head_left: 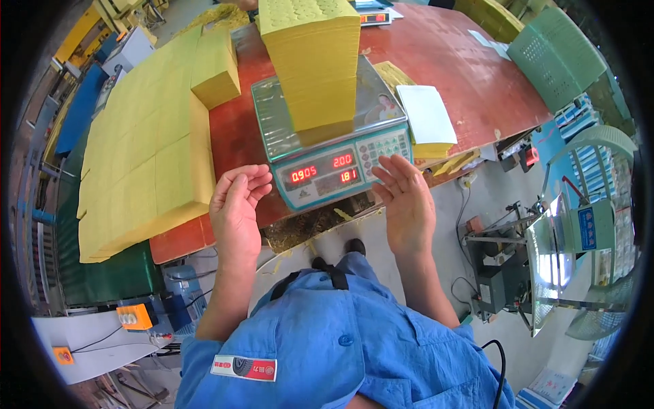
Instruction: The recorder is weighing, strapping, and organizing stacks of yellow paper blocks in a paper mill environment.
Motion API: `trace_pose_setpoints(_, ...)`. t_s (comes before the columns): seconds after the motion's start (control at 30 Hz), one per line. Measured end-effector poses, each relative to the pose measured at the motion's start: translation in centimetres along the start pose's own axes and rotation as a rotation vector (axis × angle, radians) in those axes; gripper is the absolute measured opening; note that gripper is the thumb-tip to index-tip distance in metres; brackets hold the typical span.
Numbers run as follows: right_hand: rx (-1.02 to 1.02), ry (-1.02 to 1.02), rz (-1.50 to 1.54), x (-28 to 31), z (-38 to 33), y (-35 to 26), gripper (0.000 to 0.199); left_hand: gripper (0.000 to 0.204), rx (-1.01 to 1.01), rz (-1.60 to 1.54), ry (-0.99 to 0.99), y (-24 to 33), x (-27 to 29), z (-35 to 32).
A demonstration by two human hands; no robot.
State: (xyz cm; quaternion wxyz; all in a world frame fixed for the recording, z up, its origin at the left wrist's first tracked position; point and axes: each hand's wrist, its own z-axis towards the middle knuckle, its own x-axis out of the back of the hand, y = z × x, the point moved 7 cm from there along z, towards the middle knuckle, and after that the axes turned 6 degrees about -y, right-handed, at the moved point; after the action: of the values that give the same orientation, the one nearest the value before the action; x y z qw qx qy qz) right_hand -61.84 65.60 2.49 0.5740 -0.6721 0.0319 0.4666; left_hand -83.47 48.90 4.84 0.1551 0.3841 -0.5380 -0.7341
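tall yellow sheet stack [313, 75]'s on the scale [327, 167], middle of the bench [443, 61] | left hand [238, 208] + right hand [410, 208] by the scale's near corners, fingers loosely curled, released | bench top's scuffed red, yellow blocks [150, 146] crowding the left, white sheets [428, 114] right of scale | room: pale grey floor [446, 211], machinery [494, 290] near right

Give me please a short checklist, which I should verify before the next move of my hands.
1. Left hand empty: ok.
2. Right hand empty: ok.
3. Yellow paper stack standing on the scale: ok.
4. Scale display lit: ok, red digits show.
5. Whole stack in view: not ok, the picture's upper edge cuts off its top.
6. Fingers off the scale: cannot tell; both hands are close to its front.
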Motion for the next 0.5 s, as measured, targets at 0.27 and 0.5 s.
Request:
trace_pose_setpoints(0.27,-0.057,0.003,0.009,1.6,1.9,-0.2,0.037,0.017,-0.108,0.056,0.026,2.8,-2.5,2.3)
trace_pose_setpoints(0.5,-0.041,-0.130,-0.050,1.3,7.3,-1.8,0.035,0.031,-0.307,0.102,0.014,7.4,-5.8,10.2)
